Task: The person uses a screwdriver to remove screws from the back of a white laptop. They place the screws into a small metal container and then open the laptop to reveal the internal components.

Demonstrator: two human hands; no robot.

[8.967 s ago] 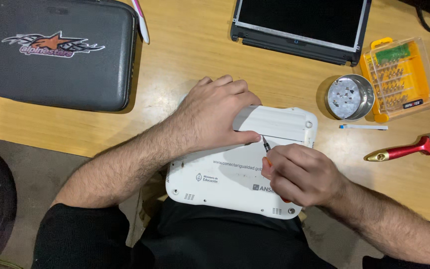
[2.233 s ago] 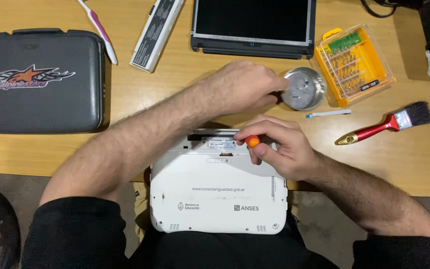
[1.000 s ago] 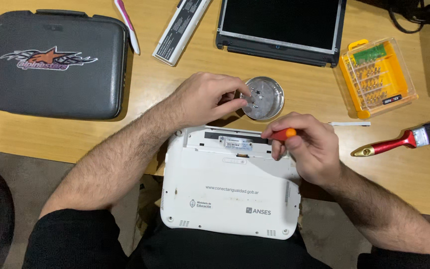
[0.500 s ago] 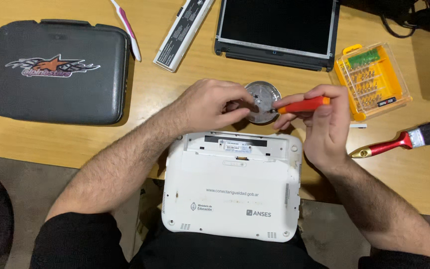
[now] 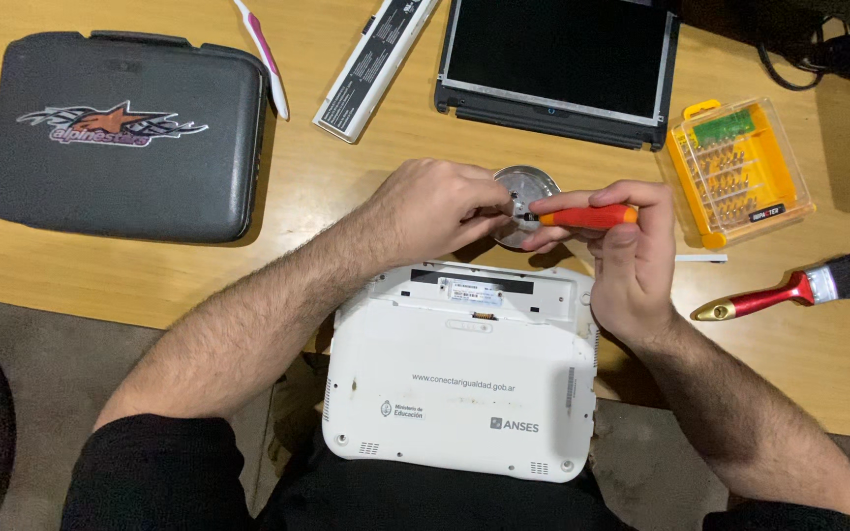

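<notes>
Since half a second ago, my right hand point(image 5: 632, 251) has been bringing the screwdriver point(image 5: 587, 216) flatter, its tip now meeting my left hand point(image 5: 435, 208) over the round tin point(image 5: 523, 187). In the head view, my right hand is clamping the orange handle, while my left fingertips are pinching together at the tip; whether something tiny is between them I cannot tell. The white laptop point(image 5: 459, 379) is lying upside down at the counter point(image 5: 366, 177) edge, just below both hands. The yellow bit case point(image 5: 740, 172) and the red brush point(image 5: 784, 290) are lying to my right.
</notes>
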